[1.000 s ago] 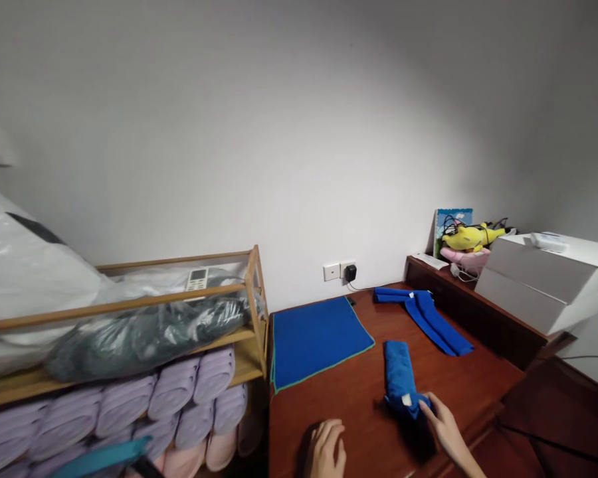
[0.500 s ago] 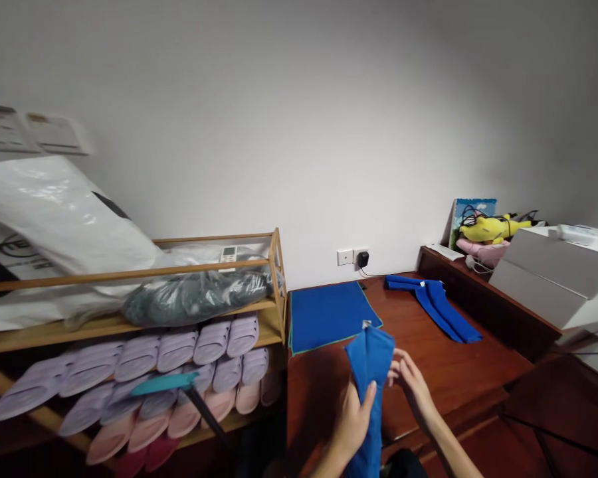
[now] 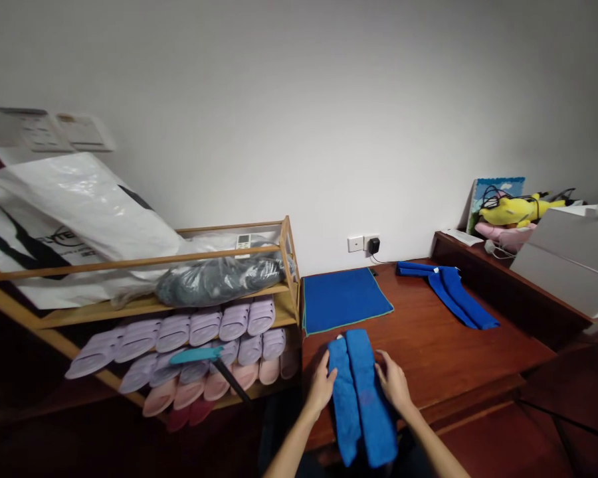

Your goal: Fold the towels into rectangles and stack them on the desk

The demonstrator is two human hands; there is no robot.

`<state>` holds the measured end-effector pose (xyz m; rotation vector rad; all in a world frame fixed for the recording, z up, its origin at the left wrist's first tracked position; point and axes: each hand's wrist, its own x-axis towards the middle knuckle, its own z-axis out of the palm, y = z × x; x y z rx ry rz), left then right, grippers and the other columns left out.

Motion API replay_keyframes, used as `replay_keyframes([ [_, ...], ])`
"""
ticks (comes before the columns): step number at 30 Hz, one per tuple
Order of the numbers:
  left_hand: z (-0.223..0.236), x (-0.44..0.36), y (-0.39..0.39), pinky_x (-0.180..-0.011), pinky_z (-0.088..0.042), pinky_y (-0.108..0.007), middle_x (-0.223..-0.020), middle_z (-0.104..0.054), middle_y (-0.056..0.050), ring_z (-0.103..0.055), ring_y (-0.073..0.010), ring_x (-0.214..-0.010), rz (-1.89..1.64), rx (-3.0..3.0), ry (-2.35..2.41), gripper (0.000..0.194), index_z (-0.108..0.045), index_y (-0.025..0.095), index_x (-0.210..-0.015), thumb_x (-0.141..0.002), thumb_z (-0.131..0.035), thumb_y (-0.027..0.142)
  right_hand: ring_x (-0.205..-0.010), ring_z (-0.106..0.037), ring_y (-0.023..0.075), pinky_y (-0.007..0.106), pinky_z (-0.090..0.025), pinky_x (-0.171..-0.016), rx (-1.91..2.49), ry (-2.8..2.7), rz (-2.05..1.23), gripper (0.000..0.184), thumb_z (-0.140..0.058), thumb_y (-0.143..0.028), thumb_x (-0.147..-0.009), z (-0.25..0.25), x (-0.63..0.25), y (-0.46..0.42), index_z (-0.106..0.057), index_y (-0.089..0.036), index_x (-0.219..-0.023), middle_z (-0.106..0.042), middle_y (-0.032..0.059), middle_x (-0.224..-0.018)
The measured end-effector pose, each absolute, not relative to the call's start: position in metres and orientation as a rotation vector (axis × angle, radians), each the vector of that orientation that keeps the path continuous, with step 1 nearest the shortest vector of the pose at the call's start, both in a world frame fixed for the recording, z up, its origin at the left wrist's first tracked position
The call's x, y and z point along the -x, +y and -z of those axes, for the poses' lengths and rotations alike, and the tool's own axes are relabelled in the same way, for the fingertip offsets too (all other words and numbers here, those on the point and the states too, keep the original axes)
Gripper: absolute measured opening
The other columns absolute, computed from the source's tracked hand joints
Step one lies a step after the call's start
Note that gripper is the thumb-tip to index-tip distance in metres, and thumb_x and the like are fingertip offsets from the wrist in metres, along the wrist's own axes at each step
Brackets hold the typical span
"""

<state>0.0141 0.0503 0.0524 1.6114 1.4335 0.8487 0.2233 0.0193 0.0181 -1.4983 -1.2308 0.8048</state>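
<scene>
A long blue cloth (image 3: 369, 392), folded into two side-by-side strips, lies on the near part of the wooden table, its lower end reaching toward me past the table's front edge. My left hand (image 3: 321, 385) grips the left strip's edge, thumb on top. On the opposite side, the curled fingers of my right hand (image 3: 393, 382) hold the right strip's edge. Just beyond lies a flat blue cloth (image 3: 346, 299) with green edging. Another blue folded cloth (image 3: 458, 299) rests bent at the table's far right.
Left of the wooden table (image 3: 438, 358) stands a wooden rack (image 3: 292, 279) with several slippers (image 3: 204, 325) and plastic-wrapped bundles. A teal-headed tool (image 3: 197, 355) leans before it. White boxes (image 3: 563, 259) and a yellow plush toy (image 3: 513, 210) sit on the raised right ledge.
The blue cloth, held up in my left hand before, is now laid lower with two strips side by side. My right hand has come to its right edge. The view has shifted slightly.
</scene>
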Motion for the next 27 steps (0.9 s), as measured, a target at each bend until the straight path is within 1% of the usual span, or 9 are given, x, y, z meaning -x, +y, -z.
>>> replay_keyframes([
  [3, -0.046, -0.010, 0.038, -0.111, -0.023, -0.045, -0.152, -0.024, -0.009, -0.020, -0.0213, -0.139, -0.927, -1.873, 1.623, 0.067, -0.010, 0.020, -0.147, -0.086, -0.035, 0.012, -0.119, -0.047, 0.0275, 0.047, -0.034, -0.101, 1.606, -1.410, -0.534, 0.044, -0.045, -0.043, -0.084, -0.015, -0.196, 0.005, -0.053, -0.024, -0.123, -0.054, 0.0111, -0.128],
  [5, -0.034, -0.015, 0.026, -0.113, -0.018, -0.047, -0.155, -0.015, -0.006, -0.009, -0.0218, -0.141, -0.835, -2.231, 1.676, 0.064, -0.014, 0.020, -0.146, -0.086, -0.031, 0.010, -0.121, -0.046, 0.0253, 0.046, -0.035, -0.101, 1.668, -1.671, -0.324, 0.042, -0.040, -0.035, -0.087, -0.011, -0.173, -0.006, -0.049, -0.026, -0.128, -0.051, 0.0089, -0.134],
  [9, -0.003, -0.027, 0.010, -0.111, -0.023, -0.050, -0.151, -0.025, -0.003, -0.018, -0.0218, -0.140, -0.413, -2.607, 1.603, 0.054, -0.025, 0.024, -0.144, -0.090, -0.029, 0.019, -0.129, -0.039, 0.0245, 0.048, -0.032, -0.102, 1.790, -1.997, -0.133, 0.044, -0.037, -0.025, -0.087, -0.006, -0.148, -0.017, -0.048, -0.030, -0.130, -0.044, 0.0052, -0.142],
  [13, 0.011, -0.029, 0.011, -0.110, -0.021, -0.057, -0.151, -0.023, -0.001, -0.019, -0.0210, -0.139, -0.363, -2.633, 1.703, 0.053, -0.014, 0.025, -0.145, -0.093, -0.022, 0.025, -0.131, -0.037, 0.0244, 0.048, -0.035, -0.099, 1.869, -2.024, -0.126, 0.042, -0.034, -0.026, -0.089, -0.007, -0.178, -0.015, -0.051, -0.034, -0.126, -0.039, 0.0040, -0.146],
  [16, 0.011, -0.027, 0.012, -0.110, -0.021, -0.059, -0.152, -0.019, 0.000, -0.018, -0.0207, -0.140, -0.394, -2.644, 1.714, 0.054, -0.007, 0.026, -0.145, -0.094, -0.022, 0.027, -0.121, -0.049, 0.0220, 0.042, -0.042, -0.093, 1.938, -1.949, -0.222, 0.048, -0.032, -0.017, -0.085, -0.005, -0.227, -0.009, -0.052, -0.032, -0.126, -0.048, 0.0050, -0.140],
  [19, 0.013, -0.026, 0.013, -0.109, -0.021, -0.060, -0.152, -0.018, 0.000, -0.018, -0.0209, -0.140, -0.418, -2.649, 1.722, 0.054, -0.006, 0.026, -0.145, -0.094, -0.022, 0.028, -0.111, -0.057, 0.0158, 0.032, -0.045, -0.092, 1.940, -1.887, -0.350, 0.054, -0.029, -0.009, -0.080, -0.003, -0.280, 0.000, -0.054, -0.025, -0.125, -0.061, 0.0061, -0.124],
  [21, 0.015, -0.025, 0.014, -0.109, -0.022, -0.059, -0.152, -0.020, 0.000, -0.019, -0.0210, -0.139, -0.423, -2.652, 1.731, 0.053, -0.008, 0.027, -0.145, -0.094, -0.023, 0.028, -0.111, -0.058, 0.0175, 0.034, -0.044, -0.093, 1.984, -1.836, -0.339, 0.053, -0.027, -0.007, -0.079, -0.007, -0.305, 0.004, -0.057, -0.021, -0.121, -0.063, 0.0096, -0.121],
  [24, 0.018, -0.027, 0.015, -0.108, -0.025, -0.058, -0.151, -0.024, 0.000, -0.022, -0.0212, -0.138, -0.421, -2.648, 1.750, 0.053, -0.013, 0.029, -0.144, -0.093, -0.026, 0.027, -0.121, -0.050, 0.0271, 0.046, -0.043, -0.095, 2.038, -1.724, -0.146, 0.047, -0.028, -0.013, -0.083, -0.020, -0.304, 0.005, -0.056, -0.015, -0.122, -0.047, 0.0181, -0.137],
  [27, 0.016, -0.027, 0.014, -0.108, -0.025, -0.059, -0.150, -0.027, -0.001, -0.025, -0.0232, -0.137, -0.404, -2.641, 1.752, 0.053, -0.019, 0.029, -0.144, -0.091, -0.028, 0.023, -0.130, -0.040, 0.0261, 0.046, -0.039, -0.101, 1.803, -1.735, 0.020, 0.044, -0.034, -0.026, -0.089, -0.027, -0.254, -0.001, -0.048, -0.019, -0.130, -0.035, 0.0136, -0.147],
])
